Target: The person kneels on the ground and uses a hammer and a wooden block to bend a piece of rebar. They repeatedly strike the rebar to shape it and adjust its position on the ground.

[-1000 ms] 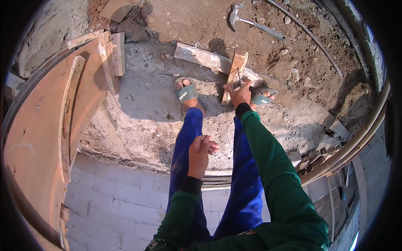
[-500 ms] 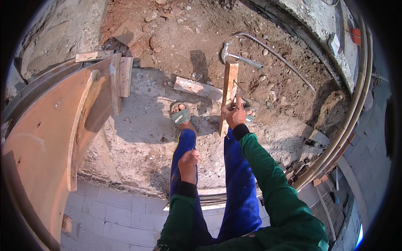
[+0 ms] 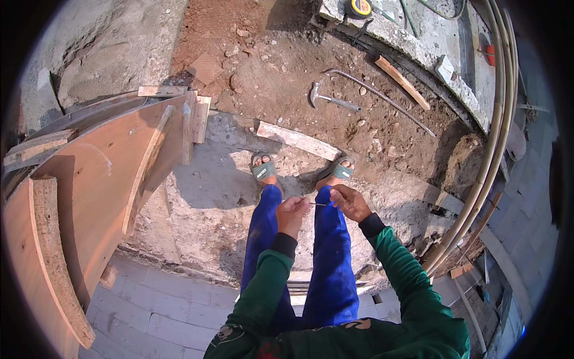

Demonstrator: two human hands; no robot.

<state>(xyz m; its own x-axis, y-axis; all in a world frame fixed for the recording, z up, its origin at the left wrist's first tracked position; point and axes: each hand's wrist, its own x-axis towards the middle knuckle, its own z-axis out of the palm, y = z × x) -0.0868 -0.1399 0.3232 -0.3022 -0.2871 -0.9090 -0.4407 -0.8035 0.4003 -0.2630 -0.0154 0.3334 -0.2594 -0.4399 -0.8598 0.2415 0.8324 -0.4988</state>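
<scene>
Over my knees, my left hand [image 3: 292, 215] is closed in a pinch, with a thin dark nail [image 3: 319, 204] sticking out toward the right. My right hand [image 3: 353, 204] has its fingers curled at the nail's other end, so both hands seem to grip it. Past my feet, a claw hammer [image 3: 333, 99] with a metal head lies on the dirt. Farther right a short strip of wood [image 3: 403, 82] rests on the ground, beyond a long bent metal rod [image 3: 382, 99]. A pale wooden batten [image 3: 298, 140] lies just ahead of my sandals.
Curved plywood formwork [image 3: 101, 173] with wooden ribs stands at the left. Long bent pipes [image 3: 495, 143] run down the right side. A yellow tape measure [image 3: 360, 8] sits on the concrete ledge [image 3: 406, 43] at the top. Pale blocks [image 3: 173, 305] lie below.
My right hand has let go of the wood piece, which now appears to lie on the dirt at upper right. Both hands have come together around the nail. The view has shifted.
</scene>
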